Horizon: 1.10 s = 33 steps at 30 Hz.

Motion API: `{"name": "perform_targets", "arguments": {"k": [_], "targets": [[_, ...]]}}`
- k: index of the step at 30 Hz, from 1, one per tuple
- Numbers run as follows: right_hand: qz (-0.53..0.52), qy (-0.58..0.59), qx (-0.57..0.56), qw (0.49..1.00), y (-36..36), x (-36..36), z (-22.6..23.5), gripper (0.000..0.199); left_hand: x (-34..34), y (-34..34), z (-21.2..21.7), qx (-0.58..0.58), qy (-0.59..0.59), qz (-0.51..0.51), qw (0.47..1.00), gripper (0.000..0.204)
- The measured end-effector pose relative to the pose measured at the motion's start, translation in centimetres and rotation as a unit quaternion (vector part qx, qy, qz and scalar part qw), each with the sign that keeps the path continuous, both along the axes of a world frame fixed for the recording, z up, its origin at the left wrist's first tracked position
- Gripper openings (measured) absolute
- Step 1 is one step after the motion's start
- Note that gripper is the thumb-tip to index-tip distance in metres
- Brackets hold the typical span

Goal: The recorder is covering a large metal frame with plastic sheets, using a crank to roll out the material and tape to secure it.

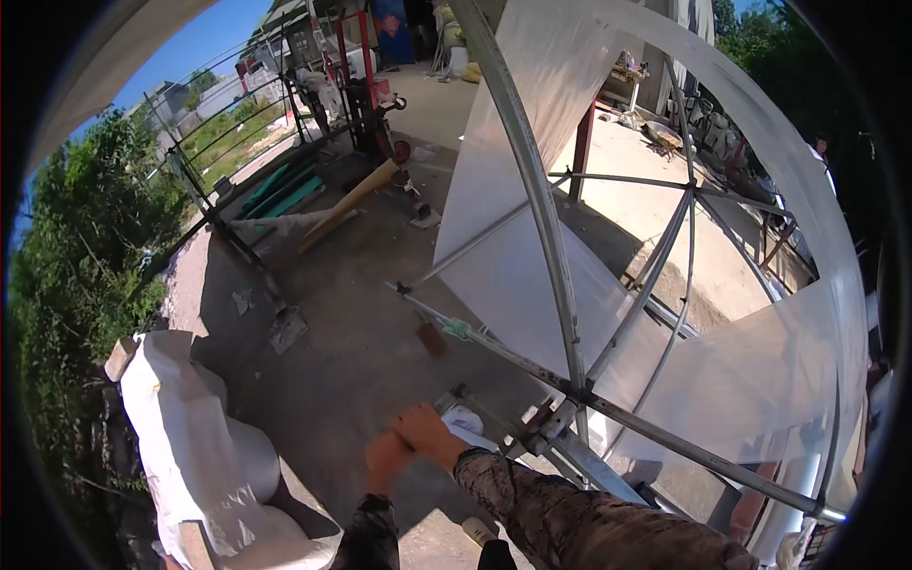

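Note:
My left hand and my right hand are close together, low in the middle. The right fingers are curled closed, but whatever is in them is hidden. Motion smears the left hand, so its fingers cannot be made out. Just right of my hands, a metal bracket joins the grey pipes of a large curved frame. Translucent plastic sheeting covers parts of this frame. A thin metal bar with a green wrap reaches out beyond my hands.
White wrapped material lies at the left, with a wooden block on its far end. Green lengths and a tan tube lie beyond. A red upright stand is at the back. Bushes border the left.

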State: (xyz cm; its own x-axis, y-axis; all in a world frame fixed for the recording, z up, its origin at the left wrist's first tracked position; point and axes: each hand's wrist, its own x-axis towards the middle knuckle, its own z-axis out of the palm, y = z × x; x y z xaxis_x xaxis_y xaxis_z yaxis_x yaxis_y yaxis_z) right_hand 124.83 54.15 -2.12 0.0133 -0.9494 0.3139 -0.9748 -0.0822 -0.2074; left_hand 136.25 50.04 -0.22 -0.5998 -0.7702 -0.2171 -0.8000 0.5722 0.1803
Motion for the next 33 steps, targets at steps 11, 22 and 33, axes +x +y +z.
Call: {"name": "perform_targets", "arguments": {"k": [11, 22, 33], "targets": [[0.034, 0.005, 0.235, 0.971, 20.7, 0.6, -8.2, 0.015, 1.8, 21.4, -11.2, 0.133, 0.05, -0.026, 0.99, 0.028], [0.063, 0.045, 0.288, 0.954, 35.4, 0.4, 10.6, 0.015, 2.3, 34.5, 5.3, 0.183, 0.085, -0.071, 0.977, 0.027], [0.092, 0.041, -0.223, 0.97, 22.2, -1.0, 24.3, 0.011, 0.8, 24.4, 23.8, -0.311, 0.093, -0.005, 0.946, 0.011]]}}
